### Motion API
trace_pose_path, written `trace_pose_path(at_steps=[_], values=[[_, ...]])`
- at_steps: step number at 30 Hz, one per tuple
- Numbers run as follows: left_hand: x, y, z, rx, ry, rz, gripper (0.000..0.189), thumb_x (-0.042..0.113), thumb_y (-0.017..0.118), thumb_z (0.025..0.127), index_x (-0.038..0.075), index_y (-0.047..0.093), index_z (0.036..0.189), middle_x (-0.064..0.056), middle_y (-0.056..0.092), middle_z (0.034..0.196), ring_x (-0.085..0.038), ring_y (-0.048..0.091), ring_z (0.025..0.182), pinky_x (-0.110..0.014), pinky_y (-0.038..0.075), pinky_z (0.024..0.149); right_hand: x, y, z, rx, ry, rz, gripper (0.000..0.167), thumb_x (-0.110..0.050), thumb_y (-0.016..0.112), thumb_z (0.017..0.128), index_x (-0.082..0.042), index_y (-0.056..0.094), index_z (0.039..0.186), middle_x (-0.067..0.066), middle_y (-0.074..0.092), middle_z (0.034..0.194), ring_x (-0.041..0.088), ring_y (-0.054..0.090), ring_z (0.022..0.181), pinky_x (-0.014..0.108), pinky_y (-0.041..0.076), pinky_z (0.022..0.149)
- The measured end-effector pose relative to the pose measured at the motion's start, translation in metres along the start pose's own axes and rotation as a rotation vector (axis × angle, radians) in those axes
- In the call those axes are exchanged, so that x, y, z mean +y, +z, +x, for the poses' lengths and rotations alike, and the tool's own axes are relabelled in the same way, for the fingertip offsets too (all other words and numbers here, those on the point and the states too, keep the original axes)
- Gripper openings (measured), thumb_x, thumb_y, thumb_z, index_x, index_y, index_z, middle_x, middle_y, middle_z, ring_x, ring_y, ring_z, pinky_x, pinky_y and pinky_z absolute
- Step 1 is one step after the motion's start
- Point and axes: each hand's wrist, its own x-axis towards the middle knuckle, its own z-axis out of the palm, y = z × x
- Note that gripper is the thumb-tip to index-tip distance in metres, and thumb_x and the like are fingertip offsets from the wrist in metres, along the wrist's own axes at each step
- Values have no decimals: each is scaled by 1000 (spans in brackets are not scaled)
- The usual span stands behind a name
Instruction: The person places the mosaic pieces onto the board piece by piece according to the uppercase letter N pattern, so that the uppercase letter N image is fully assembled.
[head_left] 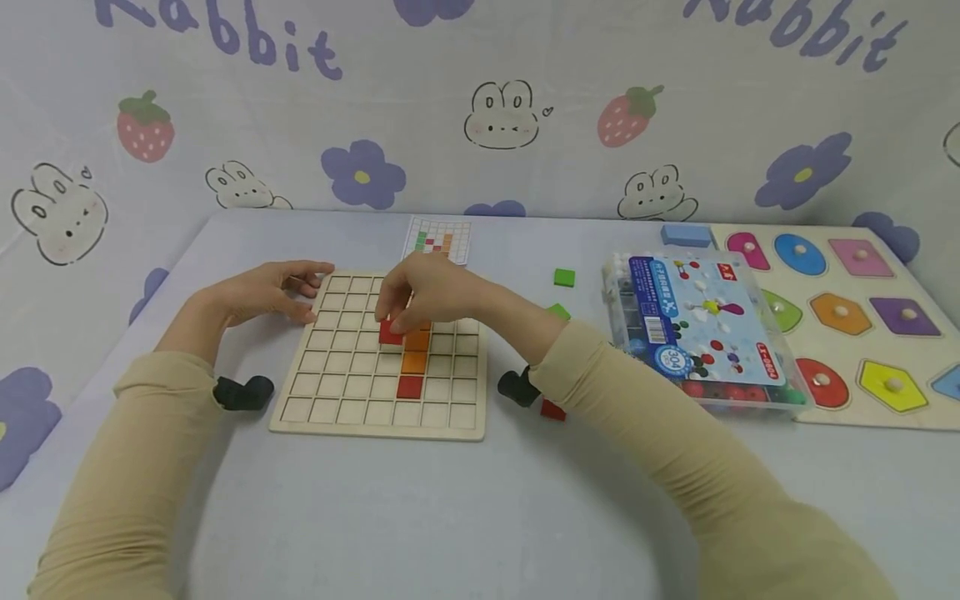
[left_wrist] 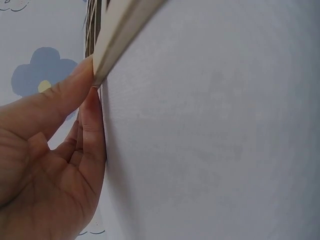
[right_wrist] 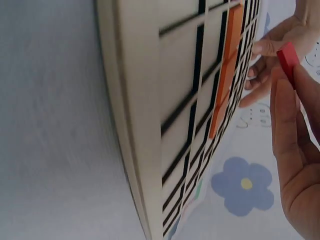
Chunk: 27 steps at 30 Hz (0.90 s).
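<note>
A pale wooden grid board (head_left: 375,414) lies on the white cloth. Between thumb and fingers, my right hand (head_left: 435,292) pinches a red square tile (right_wrist: 288,61), held just over the board's squares. Next to it, orange tiles (head_left: 414,362) form a column, with another red tile (head_left: 408,387) at the column's near end. At the board's far left corner, my left hand (head_left: 262,293) touches the edge with thumb and extended finger; the left wrist view shows its thumb (left_wrist: 75,90) against the rim. Part of the grid is hidden behind my right hand.
A printed pattern card (head_left: 459,242) lies beyond the board. Right of the board are green tiles (head_left: 565,277) and a red tile (head_left: 552,409) partly behind my sleeve. Farther right stand a clear box of model pieces (head_left: 720,325), a knobbed shape puzzle (head_left: 840,350) and a blue block (head_left: 686,235).
</note>
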Motion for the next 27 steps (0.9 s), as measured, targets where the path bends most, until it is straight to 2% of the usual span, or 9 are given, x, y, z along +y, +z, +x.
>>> trace_pose_path(at_steps=[4, 13, 27], values=[[-1, -1, 0, 2, 3, 13, 84, 10, 75, 85, 16, 29, 156, -10, 38, 133, -23, 39, 123, -43, 33, 108, -5, 9, 2, -19, 55, -28, 13, -6, 75, 82, -13, 76, 92, -1, 67, 81, 13, 59, 78, 21, 45, 67], [-1, -1, 0, 2, 15, 8, 85, 10, 75, 85, 15, 29, 156, -10, 39, 132, -21, 41, 121, -43, 34, 108, -11, 25, 5, -44, 109, -62, 11, -4, 76, 81, -11, 75, 90, 6, 74, 88, 12, 61, 78, 19, 46, 63], [1, 0, -1, 6, 14, 7, 84, 9, 75, 85, 15, 29, 156, -10, 39, 133, -22, 41, 122, -41, 34, 107, -15, 30, 3, -24, 131, -125, 8, -8, 79, 81, -12, 74, 85, -2, 71, 86, 11, 56, 85, 20, 44, 72]])
